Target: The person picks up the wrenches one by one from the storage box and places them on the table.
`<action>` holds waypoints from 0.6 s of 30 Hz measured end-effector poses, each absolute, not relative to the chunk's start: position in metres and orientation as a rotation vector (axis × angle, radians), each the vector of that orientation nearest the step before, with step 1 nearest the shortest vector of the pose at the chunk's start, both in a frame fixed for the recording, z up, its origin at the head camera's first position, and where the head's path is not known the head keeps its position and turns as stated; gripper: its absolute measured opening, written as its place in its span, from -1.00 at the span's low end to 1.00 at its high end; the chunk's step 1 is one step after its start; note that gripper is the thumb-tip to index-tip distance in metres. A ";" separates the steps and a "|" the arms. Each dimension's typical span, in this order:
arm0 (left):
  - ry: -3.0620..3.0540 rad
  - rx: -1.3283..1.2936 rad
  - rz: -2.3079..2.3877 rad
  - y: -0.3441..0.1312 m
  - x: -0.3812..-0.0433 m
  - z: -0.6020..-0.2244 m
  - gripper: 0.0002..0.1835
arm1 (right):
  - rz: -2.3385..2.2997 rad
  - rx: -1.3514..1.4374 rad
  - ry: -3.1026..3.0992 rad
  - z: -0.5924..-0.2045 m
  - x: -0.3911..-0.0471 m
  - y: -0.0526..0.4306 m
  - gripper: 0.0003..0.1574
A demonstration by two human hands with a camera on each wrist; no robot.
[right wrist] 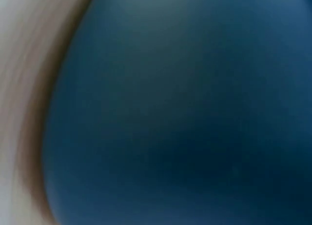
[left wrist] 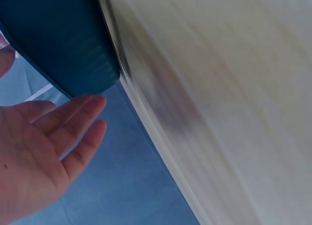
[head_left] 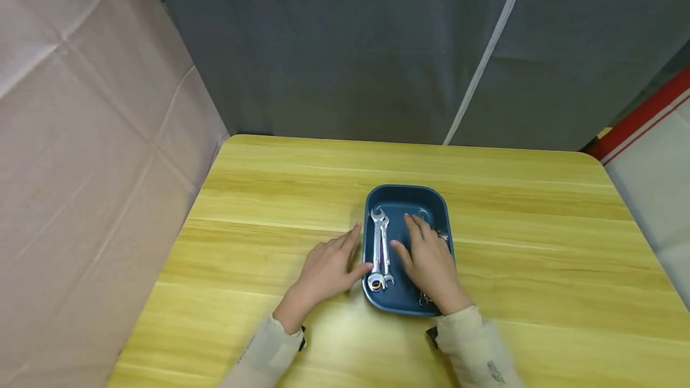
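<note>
A dark blue rectangular tray (head_left: 396, 305) with rounded corners sits on the table. Along its left side lie a larger silver open-ended wrench (head_left: 377, 247) and a slimmer silver wrench (head_left: 385, 244), side by side. My left hand (head_left: 329, 265) is at the tray's left wall, fingers extended and thumb at the rim; in the left wrist view its fingertips are by the tray's outer wall (left wrist: 63, 49). Over the tray's right half reaches my right hand (head_left: 431, 259), fingers fairly straight. Small metal pieces (head_left: 424, 299) show around it, partly hidden. Blurred tray wall (right wrist: 146, 112) fills the right wrist view.
The yellow wood-grain table (head_left: 286, 196) extends on both sides of the tray. A dark grey curtain (head_left: 334, 52) hangs behind the table's far edge. Pale cloth (head_left: 91, 166) covers the left side, and a red-edged white panel (head_left: 657, 196) stands at right.
</note>
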State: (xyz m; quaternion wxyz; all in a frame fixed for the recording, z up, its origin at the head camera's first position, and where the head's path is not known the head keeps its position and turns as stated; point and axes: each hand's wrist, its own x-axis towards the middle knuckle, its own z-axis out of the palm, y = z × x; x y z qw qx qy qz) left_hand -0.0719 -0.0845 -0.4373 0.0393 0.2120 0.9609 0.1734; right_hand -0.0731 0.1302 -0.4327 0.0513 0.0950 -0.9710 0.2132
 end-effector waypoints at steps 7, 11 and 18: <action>2.918 0.635 0.548 -0.084 -0.072 -0.437 -0.18 | 0.684 0.267 -2.990 -0.435 -0.074 0.122 -0.21; 2.860 0.627 0.622 -0.083 -0.073 -0.437 -0.23 | 0.712 0.252 -3.010 -0.438 -0.074 0.118 -0.23; 2.782 0.580 0.767 -0.080 -0.072 -0.434 -0.28 | 0.740 0.250 -3.063 -0.440 -0.074 0.112 -0.31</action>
